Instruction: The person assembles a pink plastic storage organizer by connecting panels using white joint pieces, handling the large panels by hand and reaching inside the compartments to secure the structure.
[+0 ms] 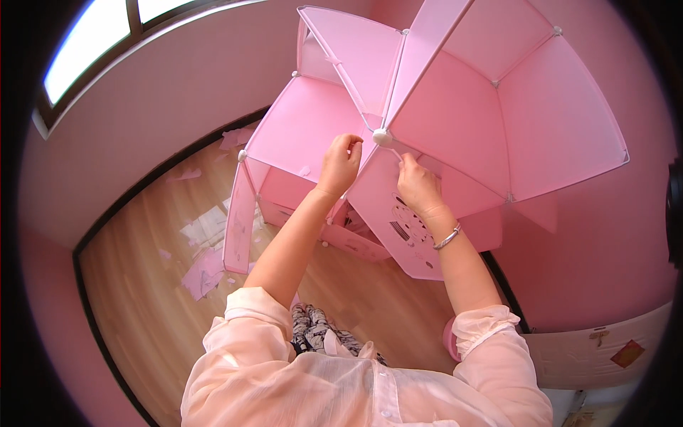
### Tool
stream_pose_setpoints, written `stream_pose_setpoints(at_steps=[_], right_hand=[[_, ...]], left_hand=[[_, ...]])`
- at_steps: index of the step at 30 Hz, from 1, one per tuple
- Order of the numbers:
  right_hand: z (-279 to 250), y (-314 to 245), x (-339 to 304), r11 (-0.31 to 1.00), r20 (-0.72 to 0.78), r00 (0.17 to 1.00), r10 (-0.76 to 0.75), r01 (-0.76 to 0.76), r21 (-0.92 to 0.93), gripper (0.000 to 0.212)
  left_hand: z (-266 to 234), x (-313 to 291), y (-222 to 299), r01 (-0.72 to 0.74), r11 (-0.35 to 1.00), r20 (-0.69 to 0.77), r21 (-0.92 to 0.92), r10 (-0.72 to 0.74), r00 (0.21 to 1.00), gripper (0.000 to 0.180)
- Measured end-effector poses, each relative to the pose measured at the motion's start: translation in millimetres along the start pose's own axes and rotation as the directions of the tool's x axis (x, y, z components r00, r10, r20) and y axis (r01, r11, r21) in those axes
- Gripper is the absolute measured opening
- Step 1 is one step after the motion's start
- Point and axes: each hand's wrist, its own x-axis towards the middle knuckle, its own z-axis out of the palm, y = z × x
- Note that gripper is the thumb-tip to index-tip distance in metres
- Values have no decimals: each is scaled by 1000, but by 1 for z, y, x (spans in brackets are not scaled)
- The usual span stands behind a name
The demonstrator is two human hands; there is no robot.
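My right hand is pinching nearly shut on the top edge of the pink door hanging below its fingers, maybe to steady it, while my left hand is curling beside the white knob, grip unclear.

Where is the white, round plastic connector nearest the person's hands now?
The white, round plastic connector sits in the head view's upper middle, between the bare left hand and right hand, where flat pink panels meet.
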Motion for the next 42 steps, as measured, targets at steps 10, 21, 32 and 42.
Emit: stream_pose_setpoints(at_steps=[10, 21, 32, 42], right_hand=[[3, -11, 4, 994, -97, 994, 57, -65, -83, 36], [-1, -9, -2, 982, -87, 984, 157, -165, -97, 24], [-32, -68, 53, 890, -466, 855, 226, 13, 455, 24], [-30, -39, 65, 956, -226, 974, 30, 38, 291, 13]], left_hand=[[-6, 57, -12, -679, 650, 130, 341, 682, 719, 15], [-10, 94, -21, -844, 527, 482, -100, 768, 422, 23], [-9, 95, -18, -864, 500, 468, -57, 778, 419, 17], [-21, 123, -10, -906, 395, 574, -153, 781, 244, 19]])
